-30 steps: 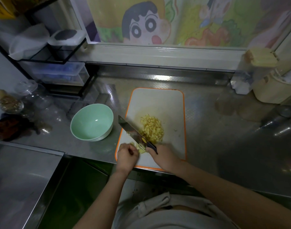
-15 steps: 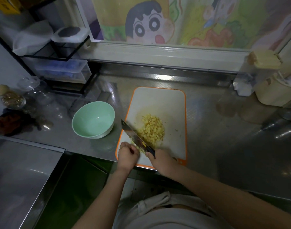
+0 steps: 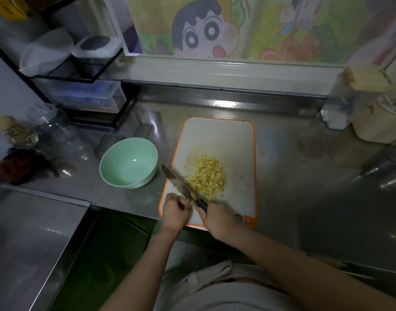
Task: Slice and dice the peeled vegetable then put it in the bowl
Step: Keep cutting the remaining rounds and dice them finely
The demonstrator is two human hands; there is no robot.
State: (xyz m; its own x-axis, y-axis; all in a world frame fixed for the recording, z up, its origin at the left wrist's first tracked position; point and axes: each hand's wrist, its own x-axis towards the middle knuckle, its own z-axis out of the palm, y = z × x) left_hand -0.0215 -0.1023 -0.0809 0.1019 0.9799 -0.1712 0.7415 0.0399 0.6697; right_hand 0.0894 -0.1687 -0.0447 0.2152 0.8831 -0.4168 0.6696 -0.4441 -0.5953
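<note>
A pile of yellow diced vegetable (image 3: pixel 207 177) lies on the white cutting board with an orange rim (image 3: pixel 224 135). My right hand (image 3: pixel 216 217) grips the dark handle of a knife (image 3: pixel 181 185), whose blade slants up and left across the board's left edge. My left hand (image 3: pixel 175 209), fingers curled, holds a small remaining piece of vegetable against the blade near the board's front left corner; the piece is mostly hidden. An empty mint-green bowl (image 3: pixel 129 162) stands just left of the board.
Glass jars (image 3: pixel 51 126) and a dark bundle (image 3: pixel 19 164) sit at the far left. A black shelf rack (image 3: pixel 80 81) with plastic boxes stands at the back left. Cream containers (image 3: pixel 376 122) stand at the back right. The steel counter's front edge runs under my wrists.
The knife has kept its slant and shifted slightly; both hands stay at the board's front left corner. The view has drifted a little.
</note>
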